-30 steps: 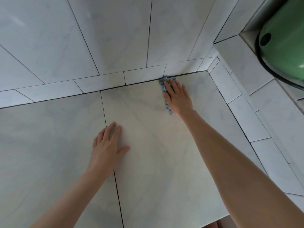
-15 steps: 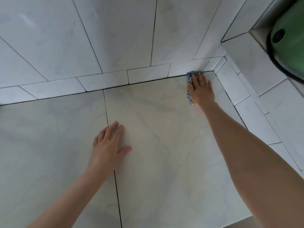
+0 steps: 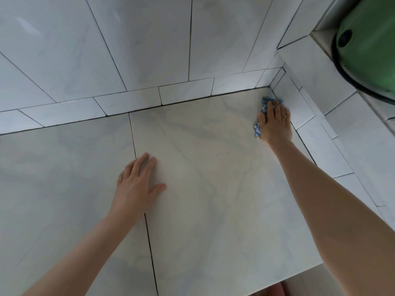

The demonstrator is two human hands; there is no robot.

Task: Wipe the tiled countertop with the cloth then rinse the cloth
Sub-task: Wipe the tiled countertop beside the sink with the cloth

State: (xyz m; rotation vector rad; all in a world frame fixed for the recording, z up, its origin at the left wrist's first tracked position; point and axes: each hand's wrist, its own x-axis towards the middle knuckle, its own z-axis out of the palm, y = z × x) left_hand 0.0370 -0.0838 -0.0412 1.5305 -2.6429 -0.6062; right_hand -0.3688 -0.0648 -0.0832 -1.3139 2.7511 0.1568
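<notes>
From the head camera, the blue cloth (image 3: 264,104) is seen pressed flat onto the tiled countertop (image 3: 213,189) in its far right corner, just beside the side wall's low border tiles (image 3: 299,107). It is covered almost wholly by the right hand (image 3: 274,122), whose fingers are laid out straight on top of it; only bunched edges show beyond the fingertips and beside the thumb. The left hand (image 3: 136,186) is spread flat on the bare counter, nothing held, straddling a dark grout line (image 3: 149,242) well apart from the cloth.

Because the cloth is only pinned under straight fingers and not gripped, it could probably be left behind or rolled up if the hand is dragged quickly. The seam where counter meets wall may be missed, since the bunched fabric is not pushed right into it. Knuckles could be scraped against the border tiles.

A large green rounded object (image 3: 372,39) with a dark rim is seen at the upper right, above the side wall; what it is cannot be told. No tap or sink is shown, so a place for rinsing has not been found in view.
</notes>
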